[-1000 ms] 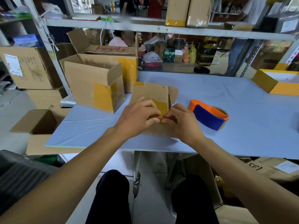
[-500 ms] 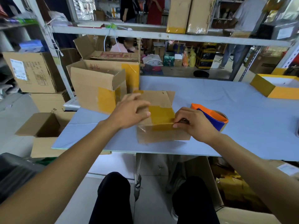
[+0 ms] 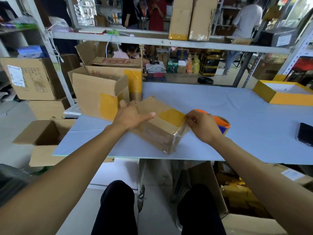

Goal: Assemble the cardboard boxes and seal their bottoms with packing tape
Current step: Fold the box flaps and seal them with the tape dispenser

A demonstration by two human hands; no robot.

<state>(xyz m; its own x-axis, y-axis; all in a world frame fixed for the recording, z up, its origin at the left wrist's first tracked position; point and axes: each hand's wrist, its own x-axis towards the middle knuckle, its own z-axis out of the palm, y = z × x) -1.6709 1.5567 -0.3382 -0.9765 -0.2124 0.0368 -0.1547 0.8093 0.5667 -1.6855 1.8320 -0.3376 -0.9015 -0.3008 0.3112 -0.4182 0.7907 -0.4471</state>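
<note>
A small cardboard box [image 3: 157, 131] lies tilted on the grey table [image 3: 237, 112], with yellow tape across its upturned face and clear tape hanging off its right corner. My left hand [image 3: 130, 116] rests on the box's left part, fingers straight and spread. My right hand [image 3: 201, 124] pinches the tape [image 3: 179, 133] at the box's right edge. Behind my right hand an orange and blue tape dispenser [image 3: 221, 122] sits on the table, partly hidden.
Two assembled boxes [image 3: 101, 92] with yellow tape stand at the table's back left. A yellow and white tray [image 3: 284, 94] is at the far right, and a black phone [image 3: 304, 134] near the right edge. Open cartons [image 3: 40, 136] sit on the floor left.
The box has turned and tipped so one corner points toward me. My left hand spread flat on it, and my right hand moved right along the tape to the box's edge.
</note>
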